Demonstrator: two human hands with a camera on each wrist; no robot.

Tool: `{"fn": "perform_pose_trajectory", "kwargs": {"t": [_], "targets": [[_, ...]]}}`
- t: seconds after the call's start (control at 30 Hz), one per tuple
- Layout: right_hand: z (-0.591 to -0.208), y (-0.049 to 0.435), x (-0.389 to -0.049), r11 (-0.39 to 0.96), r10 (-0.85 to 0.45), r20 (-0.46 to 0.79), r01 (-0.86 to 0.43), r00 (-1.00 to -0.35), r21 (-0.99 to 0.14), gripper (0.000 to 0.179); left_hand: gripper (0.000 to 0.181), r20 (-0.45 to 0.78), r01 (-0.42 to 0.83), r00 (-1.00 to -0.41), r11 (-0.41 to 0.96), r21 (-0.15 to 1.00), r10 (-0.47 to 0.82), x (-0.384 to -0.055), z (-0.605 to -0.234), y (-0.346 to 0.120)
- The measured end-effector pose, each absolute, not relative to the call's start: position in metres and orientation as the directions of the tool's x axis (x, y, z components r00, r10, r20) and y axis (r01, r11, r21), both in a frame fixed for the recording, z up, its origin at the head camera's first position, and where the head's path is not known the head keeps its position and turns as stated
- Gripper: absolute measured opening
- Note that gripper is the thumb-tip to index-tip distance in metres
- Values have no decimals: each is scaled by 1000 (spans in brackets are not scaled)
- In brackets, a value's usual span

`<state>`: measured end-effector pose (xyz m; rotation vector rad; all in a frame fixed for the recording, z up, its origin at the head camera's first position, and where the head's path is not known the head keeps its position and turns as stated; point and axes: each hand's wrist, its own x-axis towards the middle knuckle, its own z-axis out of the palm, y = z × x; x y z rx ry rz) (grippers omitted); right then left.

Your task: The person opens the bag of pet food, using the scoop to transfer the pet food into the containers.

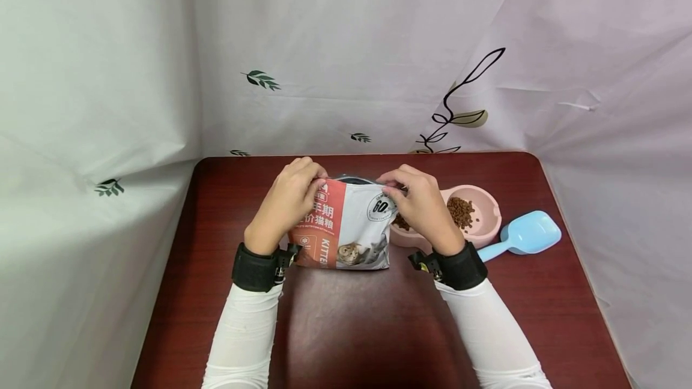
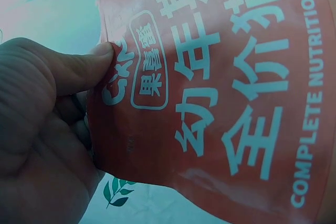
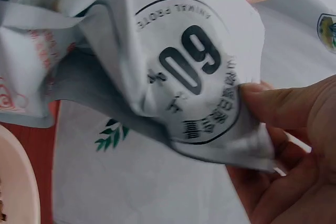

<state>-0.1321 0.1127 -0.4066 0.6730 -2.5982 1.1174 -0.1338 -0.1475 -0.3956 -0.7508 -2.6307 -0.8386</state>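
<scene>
An orange and white bag of kitten food stands on the table in the head view, its top edge between both hands. My left hand pinches the bag's upper left corner; in the left wrist view the thumb presses on the orange front panel. With thumb and fingers, my right hand pinches the upper right corner, beside the printed "60" in the right wrist view. A dark opening shows along the bag's top between the hands.
Right of the bag sits a pink double bowl with brown kibble in both sides, partly behind the right hand. A light blue scoop lies at the right. White patterned cloth hangs behind the dark red table.
</scene>
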Motion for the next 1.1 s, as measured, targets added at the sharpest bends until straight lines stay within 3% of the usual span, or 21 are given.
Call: {"fn": "perform_pose_trajectory", "kwargs": {"t": [0.27, 0.53, 0.8, 1.1], "targets": [[-393, 104, -132, 677, -442, 309, -539, -842, -500, 15, 6, 397, 550, -830, 696, 462, 392, -133, -395, -146], [-393, 101, -136, 638, -480, 278, -548, -832, -540, 30, 6, 397, 546, -832, 695, 468, 387, -132, -396, -146], [-400, 98, -138, 609, -412, 329, -525, -850, -595, 11, 5, 409, 552, -827, 691, 467, 385, -132, -396, -148], [-404, 96, -135, 610, -340, 365, -499, -867, -616, 4, 4, 391, 538, -837, 700, 470, 382, -132, -395, -149]]}}
